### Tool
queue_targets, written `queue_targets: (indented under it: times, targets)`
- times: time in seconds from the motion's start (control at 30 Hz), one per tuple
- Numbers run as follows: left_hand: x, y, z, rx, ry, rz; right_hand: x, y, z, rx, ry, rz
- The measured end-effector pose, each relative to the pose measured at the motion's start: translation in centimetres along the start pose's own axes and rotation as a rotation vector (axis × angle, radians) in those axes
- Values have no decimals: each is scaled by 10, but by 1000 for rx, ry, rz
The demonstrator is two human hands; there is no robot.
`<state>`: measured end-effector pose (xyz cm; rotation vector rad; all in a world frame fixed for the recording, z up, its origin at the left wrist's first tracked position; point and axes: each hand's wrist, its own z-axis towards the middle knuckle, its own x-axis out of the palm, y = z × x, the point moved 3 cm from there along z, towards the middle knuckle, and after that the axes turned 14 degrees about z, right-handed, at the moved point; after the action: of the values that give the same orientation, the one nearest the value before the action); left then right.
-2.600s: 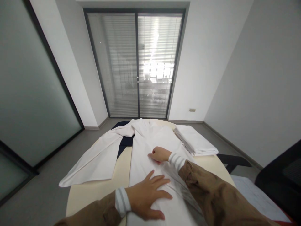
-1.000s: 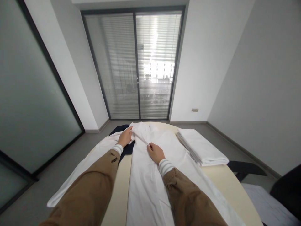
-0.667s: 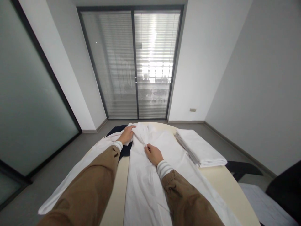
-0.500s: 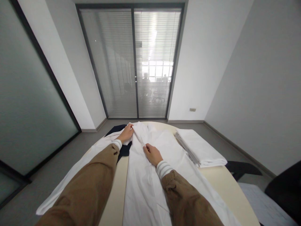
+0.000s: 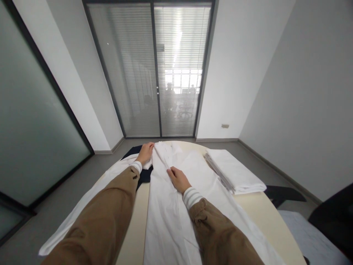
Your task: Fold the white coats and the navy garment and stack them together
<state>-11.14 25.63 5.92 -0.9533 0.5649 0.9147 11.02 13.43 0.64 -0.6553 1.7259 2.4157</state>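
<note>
Pinching 1 wht garment [image 5: 165, 209] nr 1 folded stack [image 5: 234, 170], L hand [image 5: 145, 152] & R hand [image 5: 179, 179] both closed

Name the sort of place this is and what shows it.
Likely a small office or meeting room: slatted blinds cover the glass ahead, a dark-framed, frosted-looking panel stands on the left, and what looks like a black chair is partly visible at the right.

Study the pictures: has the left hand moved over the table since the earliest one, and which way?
Yes: the left hand has moved forward and leftward, from the near side of the table toward its far edge.
</note>
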Motion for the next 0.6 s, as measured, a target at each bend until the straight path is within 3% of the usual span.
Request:
queue_targets:
  times: [0.4, 0.6]
  targets:
    - [-3, -3, 14, -127, -105, 72, 0, 4, 0, -7, 64, -12]
    - [2, 10, 13, -104, 21, 47, 1, 2, 2, -11, 44, 3]
